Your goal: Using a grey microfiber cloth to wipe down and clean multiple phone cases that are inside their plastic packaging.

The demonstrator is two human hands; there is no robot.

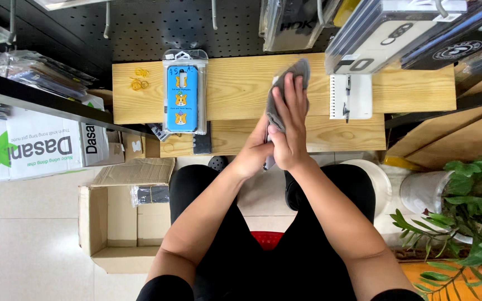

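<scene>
Both hands meet over the front edge of the wooden table (241, 83): the right hand (290, 125) lies flat with fingers together, pressing a grey cloth (291, 75) against something thin and dark, while the left hand (255, 153) clasps that item from below, its kind too hidden to tell. Left of them lies a blue phone case (182, 97) in clear packaging, a spiral notebook (351, 96) lies to the right, and an open cardboard box (124, 223) sits on the floor.

A small phone-accessory shop: packaged phone cases (386, 33) hang from a black pegboard (157, 28) above a wooden worktop (241, 83), stock cartons (124, 223) on the floor.
</scene>
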